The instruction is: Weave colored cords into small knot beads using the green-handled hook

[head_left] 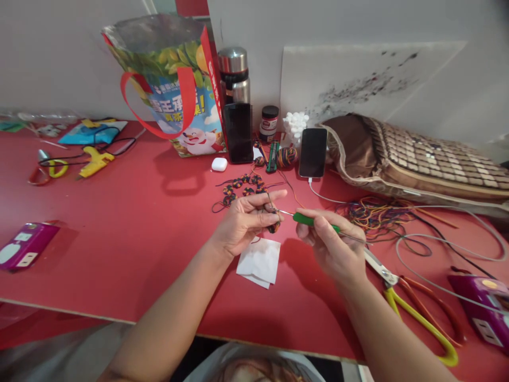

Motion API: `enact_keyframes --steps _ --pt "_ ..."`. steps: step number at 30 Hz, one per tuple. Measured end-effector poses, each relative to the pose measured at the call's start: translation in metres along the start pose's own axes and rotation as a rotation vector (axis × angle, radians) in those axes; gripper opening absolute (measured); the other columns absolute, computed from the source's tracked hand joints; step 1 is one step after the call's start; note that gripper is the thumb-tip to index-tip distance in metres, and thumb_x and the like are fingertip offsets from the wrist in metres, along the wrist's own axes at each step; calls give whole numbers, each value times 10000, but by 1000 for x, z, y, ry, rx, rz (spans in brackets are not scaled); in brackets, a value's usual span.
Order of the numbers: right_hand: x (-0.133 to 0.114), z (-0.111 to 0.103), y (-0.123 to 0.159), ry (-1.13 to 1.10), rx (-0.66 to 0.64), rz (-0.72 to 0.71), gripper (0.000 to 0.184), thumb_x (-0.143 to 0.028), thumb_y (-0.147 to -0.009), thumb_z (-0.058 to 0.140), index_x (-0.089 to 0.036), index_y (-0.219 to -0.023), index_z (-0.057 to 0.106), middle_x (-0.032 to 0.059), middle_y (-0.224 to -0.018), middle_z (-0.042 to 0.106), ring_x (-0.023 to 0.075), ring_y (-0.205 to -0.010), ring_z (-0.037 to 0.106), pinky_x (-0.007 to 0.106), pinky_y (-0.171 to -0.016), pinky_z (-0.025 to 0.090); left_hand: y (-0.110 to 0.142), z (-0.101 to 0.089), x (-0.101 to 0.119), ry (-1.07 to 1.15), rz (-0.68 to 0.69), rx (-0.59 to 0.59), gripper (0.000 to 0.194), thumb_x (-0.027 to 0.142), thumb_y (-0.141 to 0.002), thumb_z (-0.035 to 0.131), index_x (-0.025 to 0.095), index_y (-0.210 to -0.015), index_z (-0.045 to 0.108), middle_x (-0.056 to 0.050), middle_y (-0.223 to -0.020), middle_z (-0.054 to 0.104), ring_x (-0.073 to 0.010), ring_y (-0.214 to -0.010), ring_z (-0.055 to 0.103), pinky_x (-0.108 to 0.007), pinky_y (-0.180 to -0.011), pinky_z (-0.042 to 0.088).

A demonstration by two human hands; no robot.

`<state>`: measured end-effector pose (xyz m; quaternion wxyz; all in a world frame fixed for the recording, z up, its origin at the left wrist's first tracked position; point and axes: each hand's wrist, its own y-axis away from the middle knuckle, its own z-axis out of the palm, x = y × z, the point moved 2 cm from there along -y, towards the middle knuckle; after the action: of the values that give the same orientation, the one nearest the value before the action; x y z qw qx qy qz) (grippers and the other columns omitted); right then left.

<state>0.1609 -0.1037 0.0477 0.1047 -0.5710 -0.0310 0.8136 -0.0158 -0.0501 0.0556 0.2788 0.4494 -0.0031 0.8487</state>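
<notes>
My left hand [252, 218] pinches a small dark multicoloured crochet piece [273, 228] between thumb and fingers, its index finger stretched out with yarn running over it. My right hand [332, 239] is closed round the green handle of a crochet hook [304, 218]. The hook's thin metal shaft points left and its tip meets the piece at my left fingers; the exact stitch is too small to make out. Just beyond my left hand lie several small round crochet pieces [248, 192] in similar colours. Below the hands is a folded white paper [260, 261].
Large scissors [413, 302] lie beside my right forearm, near a tangle of yarn [377, 217] and a white cable. Behind stand two phones [313, 153], a yarn ball [287, 157], a steel flask [234, 74] and a bag [170, 95]. A yellow glue gun [94, 162] lies left.
</notes>
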Motion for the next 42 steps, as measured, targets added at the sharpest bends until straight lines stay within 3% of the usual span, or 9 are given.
enact_keyframes --steps 15,23,27,31,37,42 --pt "-3 0 -4 -52 26 -2 194 -433 -864 849 -270 -959 895 24 -607 704 132 -507 563 267 -450 405 0 1 6 26 42 -25 411 104 -669 910 186 -1070 869 6 -740 658 -102 -668 654 -241 -674 523" --pt "2 -2 0 2 22 -25 180 -408 -920 802 -279 -1010 890 34 -675 733 135 -552 587 278 -500 459 -1 3 1 14 106 26 446 107 -660 927 214 -1088 868 13 -761 662 -105 -672 673 -247 -676 536" --pt "7 -5 5 151 -27 -111 188 -306 -979 740 -303 -1113 871 50 -797 767 155 -665 631 304 -600 515 0 7 -1 12 144 64 456 114 -640 941 241 -1073 869 29 -765 658 -94 -661 661 -253 -688 553" --pt "7 -5 7 249 -28 -205 236 -241 -996 696 -312 -1151 859 49 -817 759 171 -684 634 317 -600 513 2 9 -1 -18 174 82 433 132 -651 932 242 -1065 868 34 -768 645 -94 -669 654 -257 -695 556" --pt "0 12 11 536 2 -342 294 -165 -993 661 -298 -1185 839 53 -879 778 199 -777 718 361 -725 598 3 14 -7 -104 275 189 468 166 -690 928 227 -1147 846 28 -758 672 -96 -675 635 -244 -681 523" --pt "2 22 21 643 42 -512 471 -106 -964 673 -323 -1375 750 88 -1075 791 235 -950 746 387 -831 631 1 19 -14 6 231 193 476 185 -636 967 221 -1097 854 45 -757 656 -59 -629 587 -215 -636 486"
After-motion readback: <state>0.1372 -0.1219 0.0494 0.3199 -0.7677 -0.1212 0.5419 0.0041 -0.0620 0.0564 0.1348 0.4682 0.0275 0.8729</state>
